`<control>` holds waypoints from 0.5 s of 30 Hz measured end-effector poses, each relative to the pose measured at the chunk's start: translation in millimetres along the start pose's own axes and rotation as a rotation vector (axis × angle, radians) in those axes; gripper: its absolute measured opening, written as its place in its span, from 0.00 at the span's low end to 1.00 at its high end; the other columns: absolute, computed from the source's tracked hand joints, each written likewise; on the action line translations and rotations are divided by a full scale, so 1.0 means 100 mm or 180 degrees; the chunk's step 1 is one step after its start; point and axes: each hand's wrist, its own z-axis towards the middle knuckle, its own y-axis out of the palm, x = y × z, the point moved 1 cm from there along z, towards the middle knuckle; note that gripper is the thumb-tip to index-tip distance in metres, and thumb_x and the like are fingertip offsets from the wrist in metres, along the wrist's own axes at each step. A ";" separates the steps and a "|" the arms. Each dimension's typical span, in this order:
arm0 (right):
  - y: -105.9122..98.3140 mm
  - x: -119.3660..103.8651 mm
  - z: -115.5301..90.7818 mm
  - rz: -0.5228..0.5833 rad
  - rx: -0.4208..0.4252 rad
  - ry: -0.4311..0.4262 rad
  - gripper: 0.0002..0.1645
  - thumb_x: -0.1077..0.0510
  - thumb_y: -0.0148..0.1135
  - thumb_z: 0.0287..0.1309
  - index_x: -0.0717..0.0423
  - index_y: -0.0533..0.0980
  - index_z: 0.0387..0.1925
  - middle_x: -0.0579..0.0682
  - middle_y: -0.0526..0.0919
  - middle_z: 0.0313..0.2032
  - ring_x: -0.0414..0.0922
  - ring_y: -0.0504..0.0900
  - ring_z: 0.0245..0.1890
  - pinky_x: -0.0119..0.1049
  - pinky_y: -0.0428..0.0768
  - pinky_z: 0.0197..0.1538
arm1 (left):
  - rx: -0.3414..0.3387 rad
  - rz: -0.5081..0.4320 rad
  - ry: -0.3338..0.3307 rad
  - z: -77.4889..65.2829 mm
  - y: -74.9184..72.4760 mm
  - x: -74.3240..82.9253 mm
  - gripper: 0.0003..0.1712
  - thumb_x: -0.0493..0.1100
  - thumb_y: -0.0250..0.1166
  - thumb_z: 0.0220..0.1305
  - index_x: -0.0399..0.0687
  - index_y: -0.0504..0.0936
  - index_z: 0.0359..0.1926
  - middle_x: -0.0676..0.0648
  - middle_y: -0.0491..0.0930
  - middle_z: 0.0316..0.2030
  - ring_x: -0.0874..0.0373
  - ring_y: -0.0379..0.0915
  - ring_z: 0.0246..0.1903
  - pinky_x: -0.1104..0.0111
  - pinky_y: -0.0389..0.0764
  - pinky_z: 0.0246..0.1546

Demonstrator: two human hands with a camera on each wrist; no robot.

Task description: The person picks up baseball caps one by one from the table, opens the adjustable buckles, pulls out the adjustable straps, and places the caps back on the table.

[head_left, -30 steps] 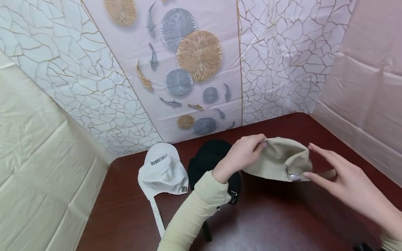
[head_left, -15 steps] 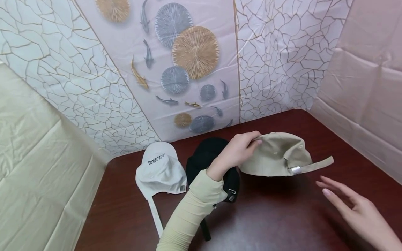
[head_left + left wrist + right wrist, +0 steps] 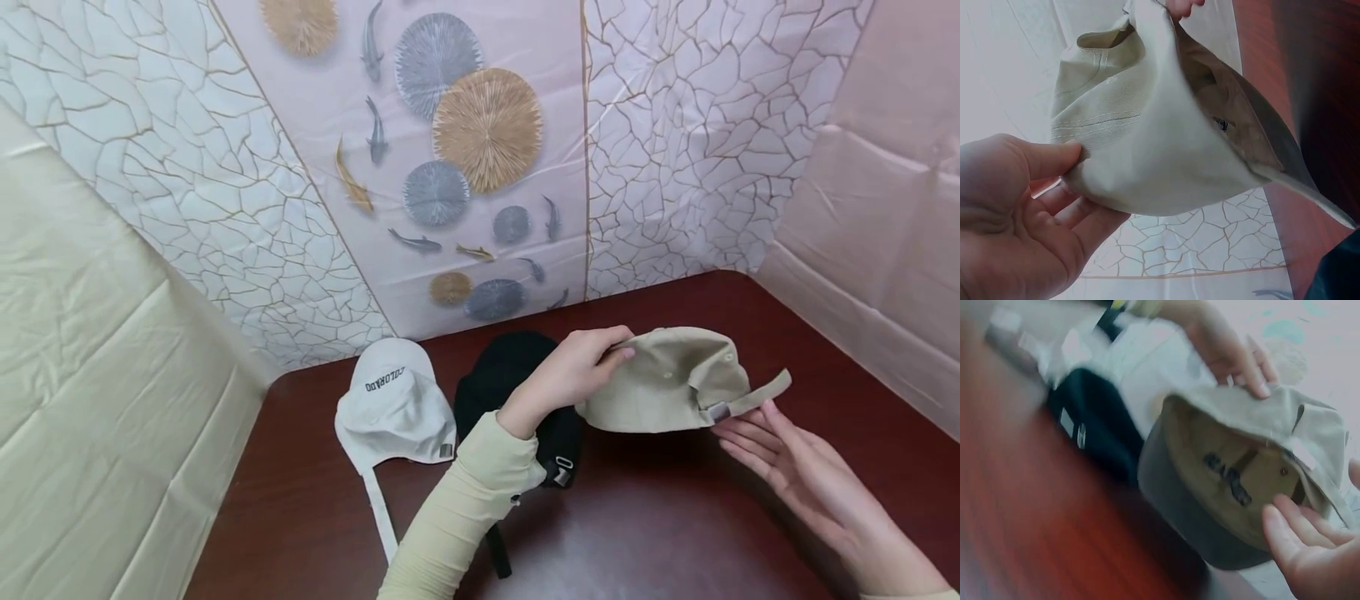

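Observation:
A beige baseball cap (image 3: 660,387) is held up off the table, its back strap (image 3: 765,393) sticking out to the right through a metal buckle (image 3: 717,412). My left hand (image 3: 573,367) pinches the cap's fabric at its upper left between thumb and fingers, as the left wrist view also shows. Beside the back rim is my right hand (image 3: 810,483), its fingers fairly straight under the rim and its thumb tip by the strap. In the right wrist view the cap's hollow (image 3: 1222,469) faces the camera, showing dark lettering inside. That view is blurred.
On the dark red table (image 3: 637,517), a white cap (image 3: 393,408) lettered COLORADO lies at the left, strap towards me. Partly behind my left forearm is a black cap (image 3: 502,371). Patterned cloth (image 3: 487,125) hangs behind; plain cloth (image 3: 90,375) hangs at the left.
My right hand left the buckle, dropped away to the lower right, then came back up under the rim by the strap. My left hand keeps its grip on the beige cap.

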 end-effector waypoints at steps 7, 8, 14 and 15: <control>-0.05 0.13 0.13 0.1970 -0.0350 0.0322 0.35 0.52 0.20 0.81 0.64 0.74 0.61 0.63 0.76 0.61 0.56 0.73 0.66 0.47 0.65 0.70 | -0.0104 -0.0051 0.0094 -0.03 0.07 0.00 0.05 0.42 0.56 0.76 0.50 0.78 0.42 0.54 0.67 0.26 0.66 0.63 0.26 0.80 0.64 0.32; -0.03 0.14 0.15 0.2017 -0.0333 0.0329 0.34 0.53 0.21 0.81 0.64 0.74 0.61 0.62 0.76 0.62 0.54 0.73 0.66 0.46 0.65 0.70 | -0.0117 -0.0054 0.0099 -0.03 0.08 0.00 0.05 0.42 0.56 0.77 0.50 0.77 0.42 0.54 0.67 0.26 0.66 0.62 0.26 0.80 0.64 0.32; 0.08 0.21 0.21 0.1970 -0.0155 0.0365 0.31 0.56 0.25 0.81 0.62 0.77 0.58 0.57 0.80 0.60 0.49 0.76 0.64 0.43 0.68 0.68 | -0.0095 -0.0012 0.0059 -0.05 0.10 0.01 0.05 0.42 0.56 0.76 0.49 0.77 0.42 0.54 0.67 0.26 0.65 0.62 0.26 0.79 0.64 0.31; 0.09 0.22 0.21 0.1960 -0.0137 0.0364 0.31 0.56 0.26 0.81 0.61 0.77 0.58 0.57 0.80 0.59 0.49 0.76 0.63 0.42 0.68 0.68 | -0.0091 0.0002 0.0048 -0.05 0.10 0.01 0.05 0.42 0.56 0.76 0.49 0.77 0.42 0.53 0.68 0.26 0.65 0.62 0.26 0.79 0.64 0.31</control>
